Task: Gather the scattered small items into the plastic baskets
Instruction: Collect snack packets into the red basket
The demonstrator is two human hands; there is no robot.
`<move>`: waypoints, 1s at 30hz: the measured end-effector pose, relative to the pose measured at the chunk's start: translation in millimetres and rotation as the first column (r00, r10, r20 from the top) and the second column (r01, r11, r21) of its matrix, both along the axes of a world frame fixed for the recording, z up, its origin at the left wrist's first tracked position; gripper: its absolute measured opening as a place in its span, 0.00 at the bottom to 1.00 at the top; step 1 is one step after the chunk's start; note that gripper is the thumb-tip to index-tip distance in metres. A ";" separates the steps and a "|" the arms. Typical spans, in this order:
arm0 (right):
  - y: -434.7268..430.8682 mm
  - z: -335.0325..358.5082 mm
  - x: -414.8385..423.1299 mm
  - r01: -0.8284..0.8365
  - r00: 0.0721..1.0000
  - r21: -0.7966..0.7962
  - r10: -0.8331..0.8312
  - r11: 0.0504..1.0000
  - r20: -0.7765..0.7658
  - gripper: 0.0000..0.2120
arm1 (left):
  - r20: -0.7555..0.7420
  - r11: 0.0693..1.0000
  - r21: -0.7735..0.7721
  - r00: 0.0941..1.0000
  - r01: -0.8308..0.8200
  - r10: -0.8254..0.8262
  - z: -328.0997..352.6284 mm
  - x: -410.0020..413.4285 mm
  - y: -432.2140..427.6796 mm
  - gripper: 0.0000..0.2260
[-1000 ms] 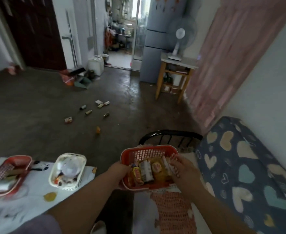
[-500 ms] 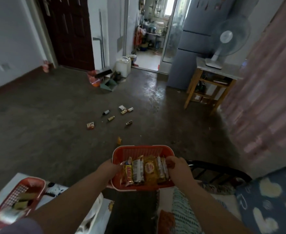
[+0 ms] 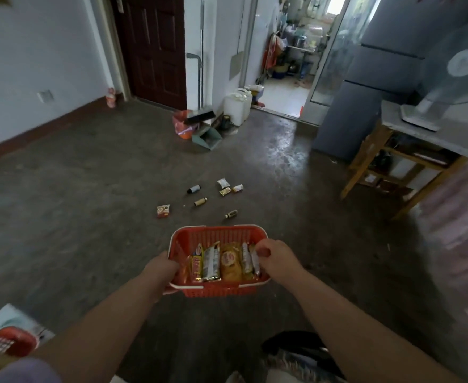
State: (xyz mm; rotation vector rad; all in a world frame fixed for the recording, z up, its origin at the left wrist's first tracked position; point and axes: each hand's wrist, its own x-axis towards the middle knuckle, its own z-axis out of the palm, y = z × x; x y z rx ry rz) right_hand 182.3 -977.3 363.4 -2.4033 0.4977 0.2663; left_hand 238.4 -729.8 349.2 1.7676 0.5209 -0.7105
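Basket: red basket [image 3: 216, 236] held in the air over the floor [image 3: 83, 217], low-centre of view, approx level.
Contents: snack packets [image 3: 212, 262] in a row side by side, across the near half.
L hand [image 3: 161, 269]: fingers curled round the basket's left rim.
R hand [image 3: 278, 260]: curled over the right rim, fingertips touching the end packet.
Loose items: mid-floor, just beyond the basket's far rim – red/white box [image 3: 163, 211], dark bottle [image 3: 231, 214], brown bottle [image 3: 200, 201], black-capped bottle [image 3: 193, 189], gold packet [image 3: 224, 191], white packet [image 3: 223, 183], small tube [image 3: 237, 188]. All apart exc. the last three, close together.
2nd basket: red, bottom-left corner of view [image 3: 9, 342], on a white table [image 3: 3, 317]; contents blurred.
Far edge of floor: dustpan [image 3: 206, 137], broom [image 3: 199, 115], white jerrycan [image 3: 237, 106] by the wall.
Right: wooden stand [image 3: 370, 161] w/ fan [image 3: 453, 78] on top.
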 end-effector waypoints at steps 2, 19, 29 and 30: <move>-17.4 -0.1 39.1 -0.043 0.999 0.018 0.044 0.999 -0.018 0.07 | -0.006 0.999 0.017 0.999 -0.037 0.037 -1.9 29.9 -15.0 0.12; -76.2 -37.0 387.7 -0.174 0.974 0.102 0.186 0.980 -0.131 0.09 | -0.056 0.960 0.017 0.958 -0.281 0.281 -68.0 333.7 -76.2 0.11; -98.9 -41.9 586.7 -0.165 0.972 0.148 0.186 0.975 -0.142 0.08 | -0.022 0.960 0.026 0.960 -0.280 0.280 -64.5 530.8 -96.2 0.12; -100.9 -44.9 602.7 -0.168 0.970 0.156 0.191 0.973 -0.147 0.09 | -0.031 0.956 0.023 0.956 -0.292 0.293 -69.0 543.0 -99.5 0.13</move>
